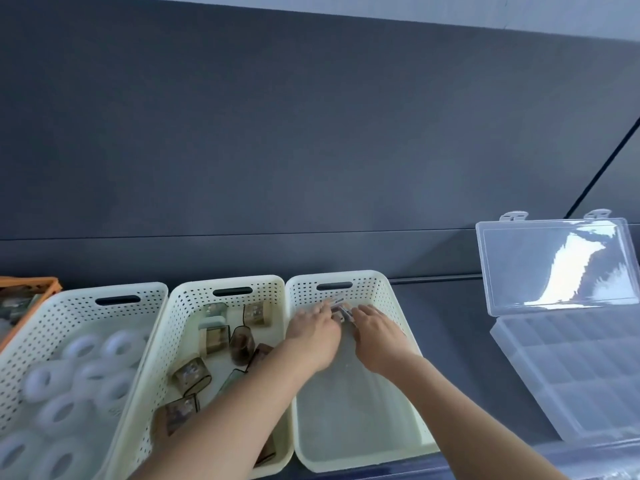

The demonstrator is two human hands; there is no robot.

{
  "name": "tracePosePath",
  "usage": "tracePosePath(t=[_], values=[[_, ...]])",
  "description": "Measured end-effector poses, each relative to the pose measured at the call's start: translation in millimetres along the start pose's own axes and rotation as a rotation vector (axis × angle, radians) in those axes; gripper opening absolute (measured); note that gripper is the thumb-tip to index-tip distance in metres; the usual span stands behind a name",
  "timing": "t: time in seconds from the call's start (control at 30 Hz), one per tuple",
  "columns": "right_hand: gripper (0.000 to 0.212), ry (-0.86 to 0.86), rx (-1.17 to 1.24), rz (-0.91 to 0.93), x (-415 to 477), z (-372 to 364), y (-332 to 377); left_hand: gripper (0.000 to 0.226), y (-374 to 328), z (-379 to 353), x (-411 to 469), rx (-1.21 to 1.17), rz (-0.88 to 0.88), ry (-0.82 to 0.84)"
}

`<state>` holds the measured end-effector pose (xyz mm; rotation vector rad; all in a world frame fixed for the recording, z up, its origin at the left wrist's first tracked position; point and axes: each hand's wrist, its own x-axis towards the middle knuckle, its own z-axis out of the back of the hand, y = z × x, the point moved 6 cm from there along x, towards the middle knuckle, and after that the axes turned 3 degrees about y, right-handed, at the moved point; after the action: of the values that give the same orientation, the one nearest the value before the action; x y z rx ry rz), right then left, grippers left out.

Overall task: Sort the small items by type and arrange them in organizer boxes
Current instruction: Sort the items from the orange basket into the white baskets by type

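Note:
Both my hands reach into the right cream basket (pixel 412 393). My left hand (pixel 313 329) and my right hand (pixel 375 329) meet at its far end around several small pale items (pixel 341 308). The image is blurred, so I cannot tell whether either hand grips them. The rest of this basket's floor is bare. A clear plastic organizer box (pixel 568 372) with empty compartments lies at the right with its lid (pixel 554 265) standing open.
The middle cream basket (pixel 180 327) holds several brown translucent packets (pixel 214 336). The left cream basket (pixel 79 306) holds several white rings (pixel 83 379). An orange basket (pixel 38 284) sits at the far left. A dark wall rises behind the baskets.

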<state>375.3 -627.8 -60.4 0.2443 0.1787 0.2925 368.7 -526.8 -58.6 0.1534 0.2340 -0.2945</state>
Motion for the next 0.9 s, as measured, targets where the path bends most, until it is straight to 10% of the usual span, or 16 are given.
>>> tracePosePath(t=[0.4, 0.9], values=[[0.042, -0.215, -0.012, 0.191, -2, 37, 75, 0.017, 86, 55, -84, -0.168, 0.192, -0.433], [0.031, -0.153, 0.087, 0.754, -31, -10, 357, 0.028, 295, -16, -297, -0.132, 0.669, -0.339]])
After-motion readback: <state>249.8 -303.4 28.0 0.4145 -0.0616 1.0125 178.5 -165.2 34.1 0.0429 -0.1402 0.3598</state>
